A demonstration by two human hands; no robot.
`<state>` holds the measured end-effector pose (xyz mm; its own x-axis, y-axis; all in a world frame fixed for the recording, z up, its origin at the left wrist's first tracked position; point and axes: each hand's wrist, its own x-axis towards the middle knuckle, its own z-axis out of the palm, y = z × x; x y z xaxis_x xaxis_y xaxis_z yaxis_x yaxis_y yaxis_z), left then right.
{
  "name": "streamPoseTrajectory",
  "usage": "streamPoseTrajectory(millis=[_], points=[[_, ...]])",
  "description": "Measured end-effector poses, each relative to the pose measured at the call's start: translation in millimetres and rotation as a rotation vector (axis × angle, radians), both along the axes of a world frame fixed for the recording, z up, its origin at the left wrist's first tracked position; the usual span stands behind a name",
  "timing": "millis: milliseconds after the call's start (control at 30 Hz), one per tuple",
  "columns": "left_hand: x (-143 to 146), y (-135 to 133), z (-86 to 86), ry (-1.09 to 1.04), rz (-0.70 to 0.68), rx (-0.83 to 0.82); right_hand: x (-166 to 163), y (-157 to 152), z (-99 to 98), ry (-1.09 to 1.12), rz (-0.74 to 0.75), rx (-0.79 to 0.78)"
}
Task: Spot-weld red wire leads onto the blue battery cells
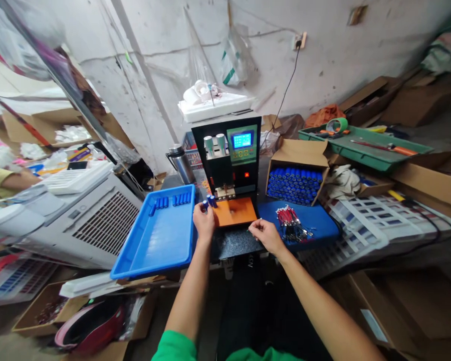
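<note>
My left hand [204,221] is closed around a blue cylindrical battery cell [205,204] at the left edge of the orange work plate [236,212]. Two more blue battery cells [212,200] stand upright right beside its fingertips. Over the plate's right front corner, my right hand [266,234] is closed in a pinch; what sits between the fingertips is too small to make out. Behind the plate rises a black spot welder [227,155] with a lit blue screen. A bundle of red and black wire leads [290,223] lies to the right of my right hand.
On the left is a blue tray [161,240] with several blue cells near its far end. An open carton [298,150] packed with blue cells stands behind the leads. A steel flask [181,163] and a green tool tray [364,143] are farther back. Another person's arm [13,180] shows far left.
</note>
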<state>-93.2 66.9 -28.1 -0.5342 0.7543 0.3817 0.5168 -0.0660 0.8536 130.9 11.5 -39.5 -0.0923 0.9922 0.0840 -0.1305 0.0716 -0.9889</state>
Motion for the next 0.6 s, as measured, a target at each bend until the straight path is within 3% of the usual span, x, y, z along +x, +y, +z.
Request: streamPoseTrajectory(millis=[133, 300, 600], points=[[20.3, -17.4, 2.6, 0.005, -0.208, -0.010, -2.0, 9.0, 2.0, 0.035, -0.039, -0.012], [41.0, -5.4, 3.6, -0.053, -0.430, -0.019, -10.8, 29.7, 10.2, 0.078, -0.120, 0.008], [43.0, 4.7, 0.4, -0.063, -0.458, -0.032, -40.6, 73.3, 15.1, 0.176, -0.157, -0.009]])
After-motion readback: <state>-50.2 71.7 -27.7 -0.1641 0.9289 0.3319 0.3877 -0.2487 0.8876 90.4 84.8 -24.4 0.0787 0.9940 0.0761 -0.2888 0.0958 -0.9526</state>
